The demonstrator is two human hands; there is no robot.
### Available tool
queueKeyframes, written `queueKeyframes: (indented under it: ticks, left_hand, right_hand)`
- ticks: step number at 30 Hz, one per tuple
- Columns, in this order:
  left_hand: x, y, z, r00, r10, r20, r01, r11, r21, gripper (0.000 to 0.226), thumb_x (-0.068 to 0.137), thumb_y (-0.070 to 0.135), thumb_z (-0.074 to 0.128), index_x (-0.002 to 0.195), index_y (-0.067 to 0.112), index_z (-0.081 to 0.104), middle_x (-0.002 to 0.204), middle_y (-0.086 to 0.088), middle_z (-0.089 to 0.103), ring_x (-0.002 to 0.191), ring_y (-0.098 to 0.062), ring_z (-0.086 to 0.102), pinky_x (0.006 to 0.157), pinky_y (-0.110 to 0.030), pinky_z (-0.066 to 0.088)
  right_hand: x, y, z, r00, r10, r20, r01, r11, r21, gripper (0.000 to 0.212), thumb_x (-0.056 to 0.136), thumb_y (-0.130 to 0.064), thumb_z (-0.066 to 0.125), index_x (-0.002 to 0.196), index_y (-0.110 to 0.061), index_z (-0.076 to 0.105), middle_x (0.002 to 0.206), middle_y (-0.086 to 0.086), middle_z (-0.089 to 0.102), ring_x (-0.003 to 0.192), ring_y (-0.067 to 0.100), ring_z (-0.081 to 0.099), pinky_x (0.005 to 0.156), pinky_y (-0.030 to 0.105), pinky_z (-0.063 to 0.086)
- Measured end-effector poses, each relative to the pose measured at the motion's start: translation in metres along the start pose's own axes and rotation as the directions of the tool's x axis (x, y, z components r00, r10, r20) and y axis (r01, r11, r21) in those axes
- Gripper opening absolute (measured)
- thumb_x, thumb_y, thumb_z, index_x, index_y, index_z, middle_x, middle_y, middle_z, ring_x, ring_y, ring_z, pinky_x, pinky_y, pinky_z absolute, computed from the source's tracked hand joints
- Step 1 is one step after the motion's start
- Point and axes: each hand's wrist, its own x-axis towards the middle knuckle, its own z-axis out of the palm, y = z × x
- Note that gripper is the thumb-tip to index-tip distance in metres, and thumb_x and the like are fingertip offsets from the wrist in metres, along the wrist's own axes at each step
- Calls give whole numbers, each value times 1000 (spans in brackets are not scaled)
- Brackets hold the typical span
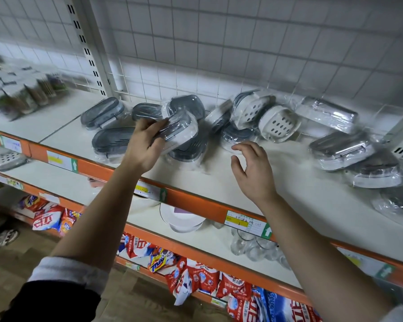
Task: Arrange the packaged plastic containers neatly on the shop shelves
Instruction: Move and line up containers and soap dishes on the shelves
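Gripping a film-wrapped container by its near end in the left hand, with fingers curled round it, over the shelf; hovering the right hand spread, empty. Probably handling light, rigid, slick-wrapped.

I hold a container, grey over white; another white one is dotted with dark holes; the shelf edge is orange, packets red-and-white
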Motion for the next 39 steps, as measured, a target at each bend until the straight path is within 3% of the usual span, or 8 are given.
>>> queueKeyframes:
  ticks: [4,10,13,17,22,28,34,39]
  left_hand:
    - [-2,-1,-4,994,59,88,-64,997,54,75,76,43,36,141,9,49,136,-18,51,126,-30,45,109,-36,32]
    - [-16,5,8,998,46,33,-48,998,50,69,82,59,47,140,22,52,110,-2,53,103,-23,51,101,-38,39]
    - [-22,7,15,997,74,-11,-74,997,23,66,85,59,48,139,22,52,112,-7,50,101,-15,50,99,-29,42]
    - [-33,11,24,993,115,-25,-115,993,-9,56,90,37,48,143,19,47,122,-12,43,99,16,41,87,5,25]
    - [-41,19,21,991,107,-77,-95,985,147,59,91,45,45,144,17,47,131,-16,39,122,-28,42,107,-34,35]
    - [-52,31,5,957,44,-287,28,970,242,60,94,49,44,145,18,45,140,-22,36,125,-36,37,107,-38,31]
    - [-67,32,2,964,75,-254,16,940,341,59,96,48,42,145,16,45,153,-16,31,130,-38,33,106,-45,31]
    - [-78,38,16,973,79,-215,-5,946,323,60,95,49,40,144,14,46,151,-18,34,129,-39,35,106,-47,33]
  right_hand:
    - [-1,1,-3,1000,15,5,-15,1000,-3,25,91,-7,60,115,-2,65,118,12,62,111,32,55,97,35,42]
    - [-6,0,-7,1000,5,3,-5,1000,4,24,91,-7,60,113,-3,65,116,11,62,110,29,55,96,31,41]
    - [-10,-1,-8,1000,-1,4,1,1000,12,23,91,-8,60,112,-4,66,115,11,63,109,29,56,96,34,43]
    - [-14,-4,-9,1000,-15,-6,16,1000,25,22,90,-8,60,111,-4,66,113,10,63,108,29,56,96,33,43]
    - [-13,-14,-1,993,-41,107,38,999,28,31,93,-14,60,123,-6,64,128,10,60,122,27,52,106,32,38]
    - [-11,-30,16,925,-49,378,43,999,23,48,101,-30,49,147,-18,41,156,3,33,146,23,23,117,29,18]
    - [-20,-33,7,972,20,236,-6,998,-62,52,87,-47,66,124,-11,60,128,7,47,116,27,50,93,37,48]
    - [-34,-29,0,990,65,126,-50,992,-119,53,74,-49,77,104,-11,57,118,6,50,103,28,56,80,39,50]
